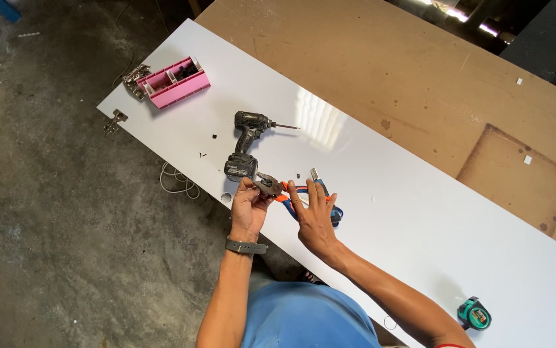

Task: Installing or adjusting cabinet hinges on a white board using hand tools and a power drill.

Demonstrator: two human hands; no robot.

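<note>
My left hand [248,207] grips a small metal cabinet hinge [269,185] just above the near edge of a long white board [420,212]. My right hand [313,216] hovers beside it with fingers spread, over a blue and orange screwdriver [329,203] lying on the board. Whether the fingers touch the screwdriver I cannot tell. A black cordless drill [247,142] lies on its side just beyond my left hand, its bit pointing right.
A pink compartment box [175,82] sits at the board's far left end, with a loose metal hinge [136,72] beside it and another hinge [115,120] at the corner. A green tape measure [474,314] lies near right. A brown workbench top [420,84] extends behind; concrete floor [52,212] lies left.
</note>
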